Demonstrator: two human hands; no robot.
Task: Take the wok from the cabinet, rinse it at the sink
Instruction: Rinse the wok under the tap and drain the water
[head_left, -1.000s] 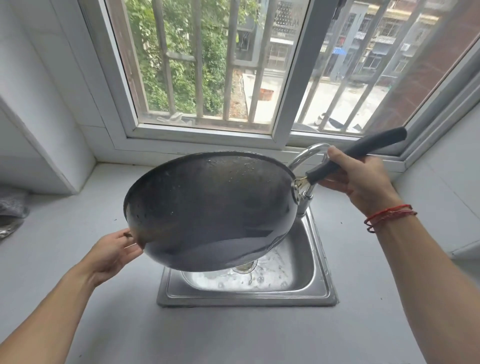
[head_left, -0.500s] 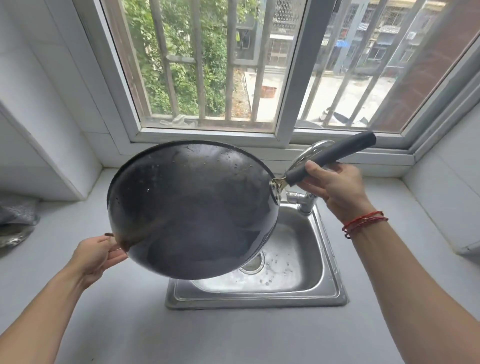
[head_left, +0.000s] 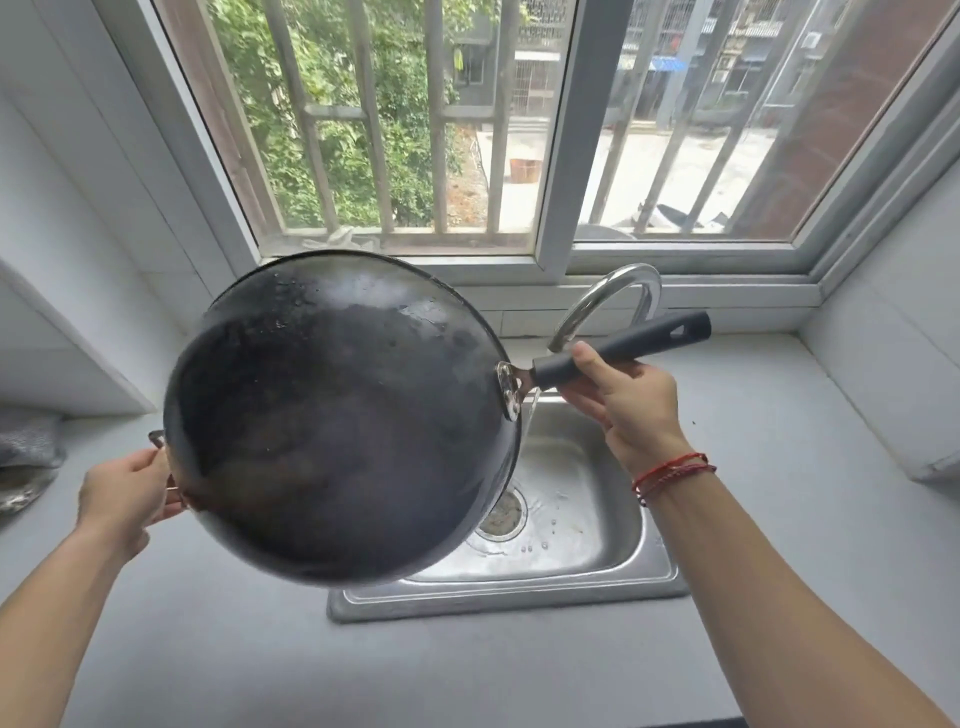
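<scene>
A dark round wok (head_left: 337, 415) hangs tilted above the left part of the steel sink (head_left: 597, 577), its wet inside facing me. My right hand (head_left: 623, 400) grips the wok's long black handle (head_left: 623, 343) just past the rivets. My left hand (head_left: 130, 499) holds the small metal loop handle on the wok's left rim. The curved chrome faucet (head_left: 608, 296) rises behind the long handle. The sink drain (head_left: 504, 514) shows under the wok's right edge; much of the basin is hidden by the wok.
Grey countertop (head_left: 260, 649) surrounds the sink. A barred window (head_left: 415, 130) and its white sill run along the back. At the far left edge lies a grey cloth (head_left: 26, 441) over a metal object. White tiled walls close in on both sides.
The wok has moved left and up, away from the sink's middle, and its long handle has dropped to a flatter angle. Both hands kept their hold.
</scene>
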